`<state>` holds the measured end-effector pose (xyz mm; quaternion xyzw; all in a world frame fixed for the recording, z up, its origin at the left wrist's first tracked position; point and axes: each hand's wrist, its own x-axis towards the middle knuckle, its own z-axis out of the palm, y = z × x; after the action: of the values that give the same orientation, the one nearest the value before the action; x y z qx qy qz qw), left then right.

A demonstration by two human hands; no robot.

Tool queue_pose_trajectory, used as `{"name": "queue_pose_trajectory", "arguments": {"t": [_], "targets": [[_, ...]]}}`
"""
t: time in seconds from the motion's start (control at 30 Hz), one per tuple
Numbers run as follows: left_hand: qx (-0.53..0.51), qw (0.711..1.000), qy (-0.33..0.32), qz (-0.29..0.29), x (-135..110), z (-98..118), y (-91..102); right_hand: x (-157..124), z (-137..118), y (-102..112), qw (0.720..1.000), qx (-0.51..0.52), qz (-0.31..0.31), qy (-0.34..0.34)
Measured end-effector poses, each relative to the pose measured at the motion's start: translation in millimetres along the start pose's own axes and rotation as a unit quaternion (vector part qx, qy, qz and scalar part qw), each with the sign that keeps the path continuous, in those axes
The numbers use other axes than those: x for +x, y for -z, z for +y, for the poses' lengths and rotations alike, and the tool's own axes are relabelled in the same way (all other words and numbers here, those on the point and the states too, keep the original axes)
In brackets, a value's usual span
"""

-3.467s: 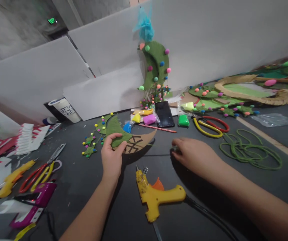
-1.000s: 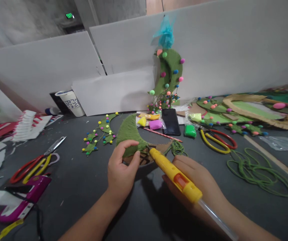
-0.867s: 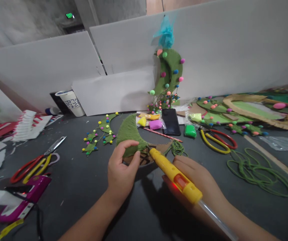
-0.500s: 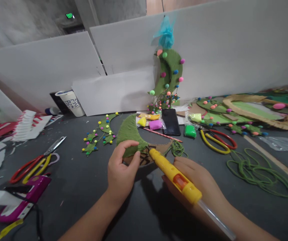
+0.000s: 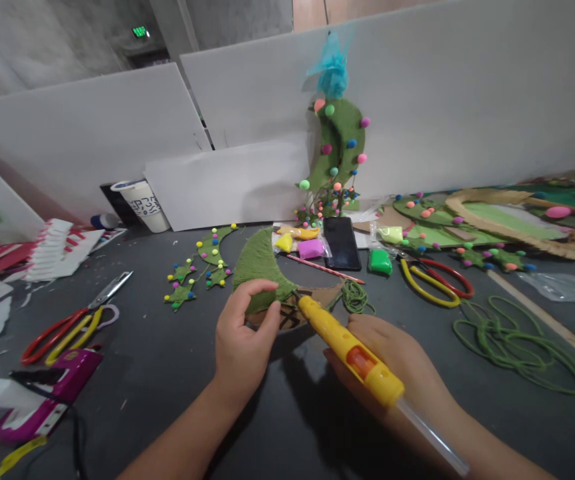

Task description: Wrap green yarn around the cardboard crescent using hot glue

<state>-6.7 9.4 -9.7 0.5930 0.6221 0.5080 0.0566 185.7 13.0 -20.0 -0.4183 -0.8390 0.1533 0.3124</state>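
My left hand pinches a crescent-shaped cardboard piece, half wound in green yarn, holding it tilted above the dark table. My right hand is wrapped round a yellow glue gun with a clear glue stick at its rear. The gun's nozzle touches the crescent's bare brown cardboard part just right of my left thumb. A small bundle of green yarn lies just beyond the nozzle.
Scissors and magenta tools lie at left. A phone, clay packets, red-and-yellow scissors and loose green cord lie ahead and right. A decorated green crescent stands against white boards. A paper cup stands at back left.
Since 3.5 s ago my right hand picked the glue gun up off the table and brought its nozzle to the crescent, which my left hand raised. Over the last second almost nothing moved.
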Motion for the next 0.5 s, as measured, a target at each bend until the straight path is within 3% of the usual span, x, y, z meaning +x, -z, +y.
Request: {"name": "queue_pose_trajectory", "arguments": {"t": [0.5], "targets": [[-0.002, 1.0, -0.01, 0.003, 0.4, -1.5, -0.4, 0.1, 0.3, 0.2, 1.0, -0.008, 0.009, 0.013]]}}
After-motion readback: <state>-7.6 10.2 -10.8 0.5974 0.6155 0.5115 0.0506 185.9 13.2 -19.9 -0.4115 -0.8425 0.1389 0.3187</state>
